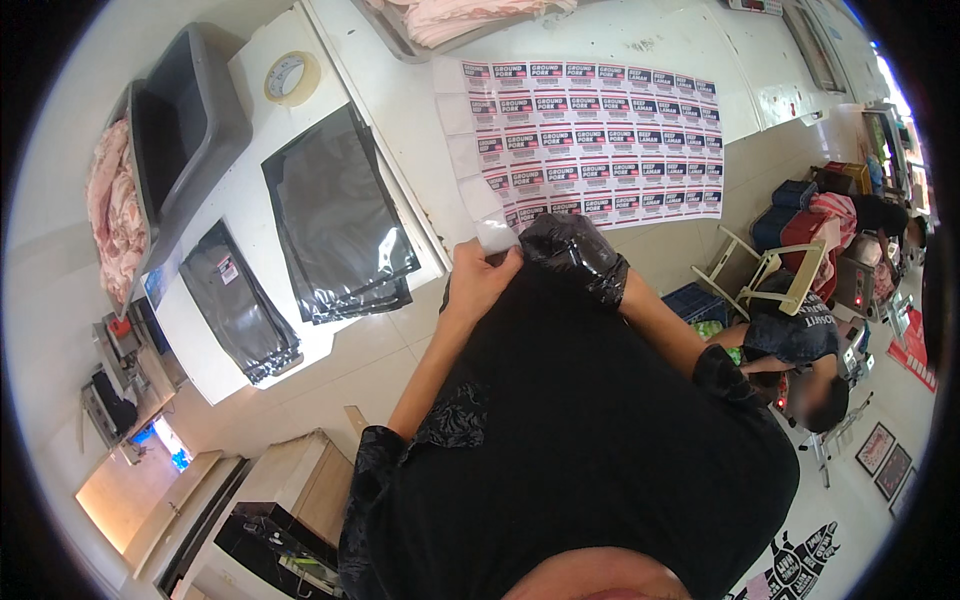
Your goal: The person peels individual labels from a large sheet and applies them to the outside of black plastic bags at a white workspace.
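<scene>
A sheet of printed labels (600,142) lies on the white table, with bare backing along its left side. My left hand (484,277) is bare and pinches the sheet's lower left corner between thumb and fingers. At its right, my right hand (574,251), in a dark glossy plastic glove or bag, touches the sheet's bottom edge; its fingertips are hidden. To the left lies a stack of large black plastic bags (341,214). Farther left is a stack of narrower black bags (236,300), the top one bearing a small label.
A roll of clear tape (292,78) lies above the bags. Grey bins (217,112) stand at the left by pale raw meat (116,210). A tray of meat (450,26) is at the top. A person (795,330) sits at the right near a folding chair (802,277).
</scene>
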`<state>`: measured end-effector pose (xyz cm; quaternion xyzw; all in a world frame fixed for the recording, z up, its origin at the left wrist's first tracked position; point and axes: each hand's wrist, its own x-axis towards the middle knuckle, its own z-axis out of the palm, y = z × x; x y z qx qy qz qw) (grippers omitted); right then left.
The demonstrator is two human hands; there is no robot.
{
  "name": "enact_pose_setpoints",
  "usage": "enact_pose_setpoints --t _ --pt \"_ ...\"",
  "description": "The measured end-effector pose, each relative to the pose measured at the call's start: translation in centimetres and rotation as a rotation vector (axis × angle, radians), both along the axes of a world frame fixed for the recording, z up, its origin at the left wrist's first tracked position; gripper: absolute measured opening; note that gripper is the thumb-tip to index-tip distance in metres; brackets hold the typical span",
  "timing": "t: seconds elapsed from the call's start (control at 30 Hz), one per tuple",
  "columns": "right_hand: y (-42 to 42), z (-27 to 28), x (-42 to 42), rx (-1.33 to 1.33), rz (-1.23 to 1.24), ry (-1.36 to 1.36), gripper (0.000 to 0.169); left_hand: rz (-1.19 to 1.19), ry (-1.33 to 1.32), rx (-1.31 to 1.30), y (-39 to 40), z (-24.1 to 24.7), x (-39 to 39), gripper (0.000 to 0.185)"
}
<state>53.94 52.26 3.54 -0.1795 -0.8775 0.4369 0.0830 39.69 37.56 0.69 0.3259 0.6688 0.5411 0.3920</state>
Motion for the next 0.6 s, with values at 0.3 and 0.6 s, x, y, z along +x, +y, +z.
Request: enact_pose_setpoints --t 0.3,0.6 --pt "0.6 -0.3 -1.0 -0.076 -0.026 0.060 0.018 0.093 -0.066 -0.001 0.6 0.5 0.2 0.014" --pt "2.6 0.4 -0.9 -0.275 -0.040 -0.057 0.021 0.006 -0.083 -0.102 1.0 0.9 -0.5 0.013"
